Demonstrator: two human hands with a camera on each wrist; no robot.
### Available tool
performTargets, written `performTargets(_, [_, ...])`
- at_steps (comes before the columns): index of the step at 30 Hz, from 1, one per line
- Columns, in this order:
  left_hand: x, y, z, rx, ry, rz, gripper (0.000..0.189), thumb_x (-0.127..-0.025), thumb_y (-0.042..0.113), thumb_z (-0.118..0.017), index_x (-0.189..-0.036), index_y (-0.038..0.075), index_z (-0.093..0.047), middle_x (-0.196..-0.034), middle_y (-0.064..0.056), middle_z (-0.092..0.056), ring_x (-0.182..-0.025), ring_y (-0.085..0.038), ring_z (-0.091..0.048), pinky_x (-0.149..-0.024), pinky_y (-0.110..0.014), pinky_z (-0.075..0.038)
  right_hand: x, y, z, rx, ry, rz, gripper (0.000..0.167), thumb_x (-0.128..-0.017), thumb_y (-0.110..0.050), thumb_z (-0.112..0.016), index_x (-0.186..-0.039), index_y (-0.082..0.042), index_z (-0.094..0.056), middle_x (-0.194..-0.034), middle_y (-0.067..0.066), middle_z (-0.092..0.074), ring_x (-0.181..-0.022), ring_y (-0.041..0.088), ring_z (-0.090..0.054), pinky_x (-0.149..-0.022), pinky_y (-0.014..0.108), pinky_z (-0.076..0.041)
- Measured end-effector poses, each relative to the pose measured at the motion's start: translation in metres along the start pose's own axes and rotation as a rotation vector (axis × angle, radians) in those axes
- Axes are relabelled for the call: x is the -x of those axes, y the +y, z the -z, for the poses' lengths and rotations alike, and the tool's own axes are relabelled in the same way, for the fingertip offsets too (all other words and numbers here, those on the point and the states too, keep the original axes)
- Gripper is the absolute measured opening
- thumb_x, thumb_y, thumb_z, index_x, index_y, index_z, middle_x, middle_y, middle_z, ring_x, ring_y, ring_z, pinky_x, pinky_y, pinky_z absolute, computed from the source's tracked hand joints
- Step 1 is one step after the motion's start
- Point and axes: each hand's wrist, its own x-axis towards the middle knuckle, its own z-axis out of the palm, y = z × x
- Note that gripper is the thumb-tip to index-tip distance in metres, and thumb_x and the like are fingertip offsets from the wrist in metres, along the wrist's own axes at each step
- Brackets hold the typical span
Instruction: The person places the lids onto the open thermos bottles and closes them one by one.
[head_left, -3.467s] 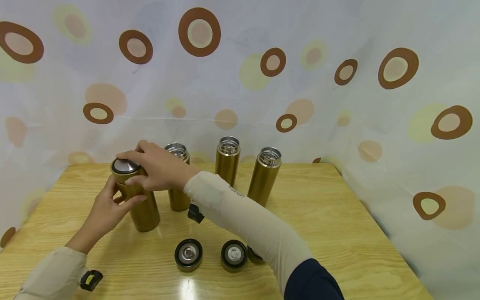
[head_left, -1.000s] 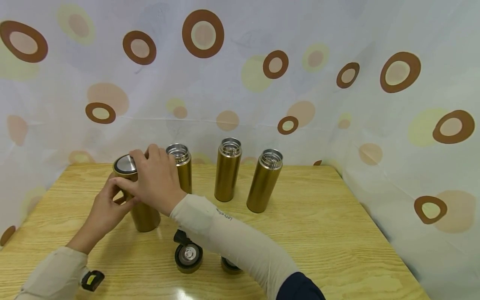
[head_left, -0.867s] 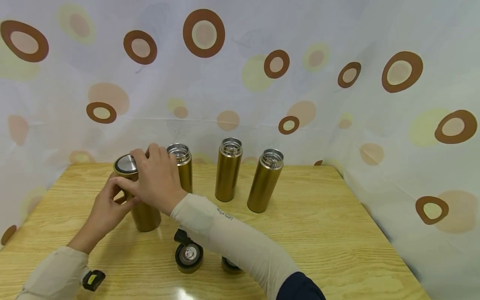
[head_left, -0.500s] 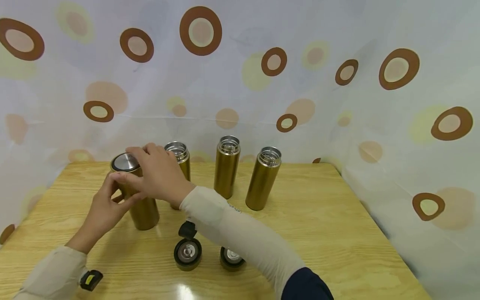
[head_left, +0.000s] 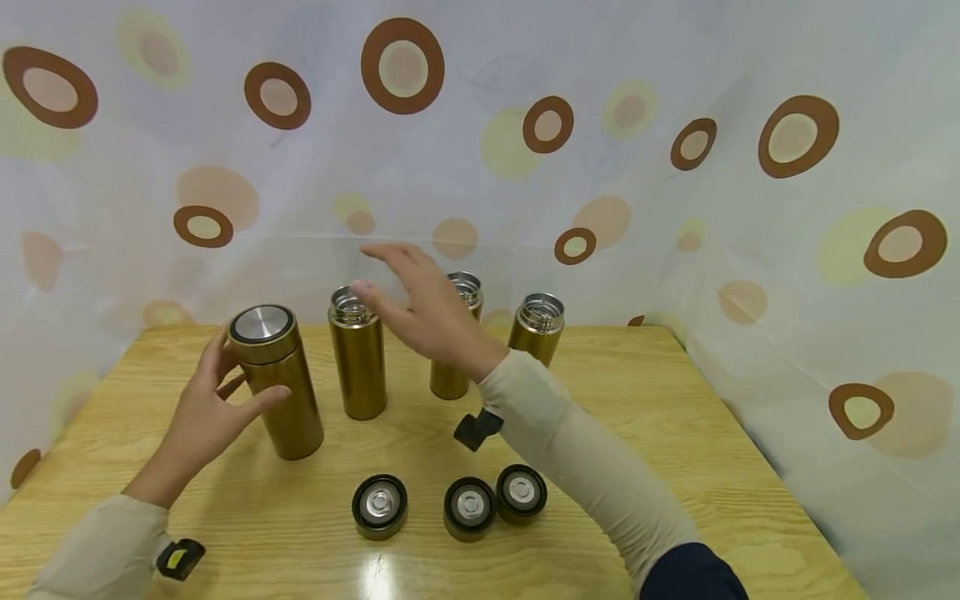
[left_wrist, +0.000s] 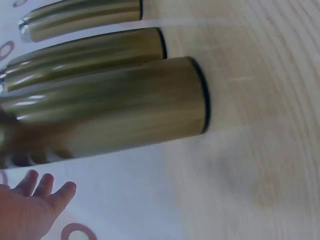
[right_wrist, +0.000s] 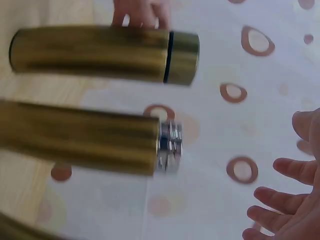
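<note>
A gold thermos with its silver-topped lid on stands upright at the table's left. My left hand holds it, thumb in front and fingers around the far left side. Some left fingers show a small gap from the thermos in the left wrist view. My right hand is raised with fingers spread, touching nothing, near an uncapped thermos. Its fingers stand apart in the right wrist view. The capped thermos and uncapped thermos show there too.
Two more uncapped thermoses stand at the back: a middle thermos, partly behind my right hand, and a right thermos. Three upturned lids lie in front: a left lid, middle lid and right lid. A patterned curtain hangs behind the wooden table.
My right hand was on the lid of the left thermos and has let go, moving right and up. The lid is fully in view on top. The left hand has hardly moved.
</note>
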Motion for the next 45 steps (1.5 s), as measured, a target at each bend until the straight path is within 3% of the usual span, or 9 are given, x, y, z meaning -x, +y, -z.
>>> performTargets(4, [0.0,0.011,0.014,-0.004,0.063,-0.06,0.102,-0.084,0.007,-0.074,-0.155,0.029,-0.005,-0.153,-0.017,-0.027,-0.139,-0.029,-0.03,-0.103,-0.012,-0.034,0.018,0.024,0.027,0.004,0.085,-0.005,0.048,-0.101,-0.035,-0.05,-0.143,-0.014,-0.044,-0.145,0.005,-0.044,-0.135,0.018,-0.037,-0.111,0.038,-0.032])
performTargets(6, [-0.002,0.019,0.021,-0.009,0.095,-0.092,0.102,-0.082,0.003,-0.075,-0.154,0.028,-0.008,-0.154,-0.012,-0.027,-0.141,-0.02,-0.029,-0.097,-0.002,-0.031,0.029,0.036,0.039,0.011,0.118,-0.013,0.047,-0.101,-0.033,-0.05,-0.143,-0.013,-0.044,-0.144,0.006,-0.044,-0.135,0.018,-0.037,-0.111,0.039,-0.032])
performTargets(13, [-0.002,0.048,0.034,-0.018,0.161,-0.164,0.103,-0.076,-0.003,-0.078,-0.153,0.026,-0.017,-0.154,-0.005,-0.029,-0.14,-0.009,-0.028,-0.105,-0.006,-0.025,0.069,0.07,0.07,0.042,0.186,-0.054,0.048,-0.1,-0.035,-0.051,-0.143,-0.016,-0.043,-0.146,0.003,-0.042,-0.136,0.02,-0.036,-0.11,0.046,-0.031])
performTargets(16, [-0.002,0.061,0.033,-0.037,0.184,-0.17,0.102,-0.075,0.0,-0.08,-0.153,0.026,-0.02,-0.154,-0.004,-0.03,-0.142,-0.009,-0.025,-0.112,-0.015,-0.021,0.086,0.079,0.079,0.053,0.204,-0.075,0.048,-0.1,-0.036,-0.051,-0.144,-0.017,-0.043,-0.146,0.003,-0.041,-0.137,0.022,-0.036,-0.11,0.05,-0.031])
performTargets(21, [-0.011,0.091,0.022,-0.043,0.172,-0.154,0.098,-0.077,0.011,-0.081,-0.152,0.031,-0.02,-0.155,0.002,-0.03,-0.144,-0.01,-0.019,-0.119,-0.039,-0.012,0.106,0.093,0.085,0.049,0.227,-0.118,0.048,-0.1,-0.031,-0.051,-0.144,-0.015,-0.042,-0.146,0.008,-0.041,-0.137,0.027,-0.035,-0.109,0.054,-0.03])
performTargets(27, [-0.027,0.113,-0.001,-0.039,0.157,-0.218,0.096,-0.078,0.018,-0.082,-0.153,0.022,-0.023,-0.154,-0.002,-0.031,-0.143,-0.018,-0.022,-0.116,-0.048,-0.018,0.126,0.105,0.081,0.02,0.249,-0.161,0.046,-0.1,-0.025,-0.052,-0.144,-0.013,-0.043,-0.146,0.011,-0.041,-0.136,0.028,-0.035,-0.105,0.054,-0.033])
performTargets(31, [-0.033,0.115,-0.018,-0.059,0.142,-0.21,0.096,-0.08,0.023,-0.08,-0.154,0.014,-0.02,-0.155,-0.008,-0.029,-0.143,-0.026,-0.023,-0.114,-0.054,-0.021,0.14,0.108,0.077,0.014,0.256,-0.164,0.046,-0.1,-0.021,-0.053,-0.144,-0.011,-0.043,-0.146,0.013,-0.041,-0.136,0.029,-0.035,-0.104,0.054,-0.034])
performTargets(36, [-0.041,0.112,-0.039,-0.056,0.105,-0.132,0.101,-0.081,0.032,-0.078,-0.155,0.012,-0.011,-0.157,-0.012,-0.02,-0.144,-0.031,-0.018,-0.113,-0.058,-0.021,0.152,0.111,0.076,0.019,0.275,-0.147,0.046,-0.099,-0.018,-0.054,-0.143,-0.011,-0.043,-0.145,0.013,-0.041,-0.135,0.029,-0.036,-0.104,0.055,-0.035])
performTargets(45, [-0.053,0.09,-0.077,-0.015,0.15,-0.106,0.11,-0.082,0.027,-0.077,-0.154,0.01,0.005,-0.157,-0.02,-0.011,-0.144,-0.034,-0.014,-0.114,-0.057,-0.019,0.163,0.108,0.074,0.034,0.295,-0.116,0.046,-0.098,-0.014,-0.055,-0.143,-0.011,-0.044,-0.144,0.013,-0.043,-0.134,0.028,-0.037,-0.101,0.054,-0.037])
